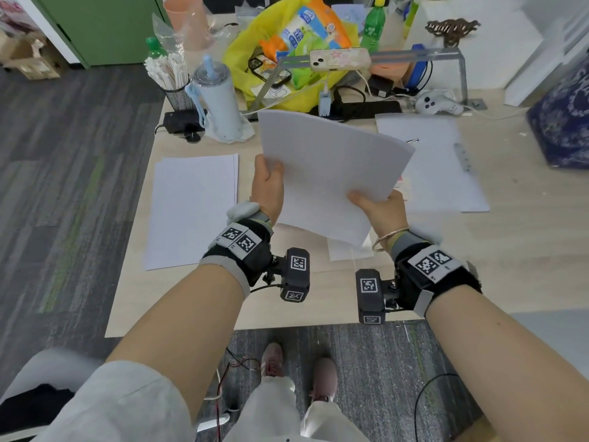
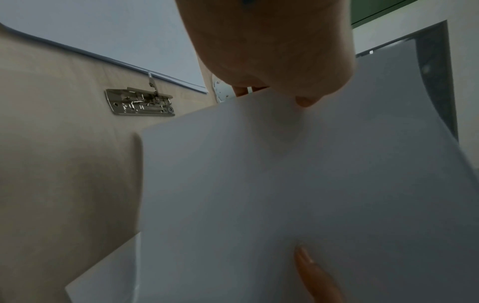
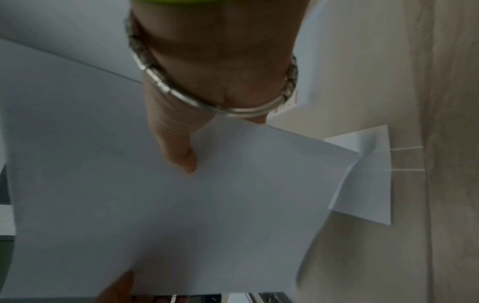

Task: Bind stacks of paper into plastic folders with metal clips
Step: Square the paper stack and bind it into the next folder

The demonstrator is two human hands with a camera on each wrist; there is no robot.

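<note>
Paper stack (image 1: pixel 331 173), pinched at opposite edges by left hand (image 1: pixel 267 186) and right hand (image 1: pixel 382 208), looks light and floppy, so hold both sides firmly to stop sheets sliding.

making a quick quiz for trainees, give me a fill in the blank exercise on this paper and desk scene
1. The paper stack is held by ____ hands, above the desk.
2. The left hand grips the stack's ____ edge.
3. The phone lies on a ____ frame.
4. The bottle at the back is ____.

Missing words: both; left; metal; green
</note>
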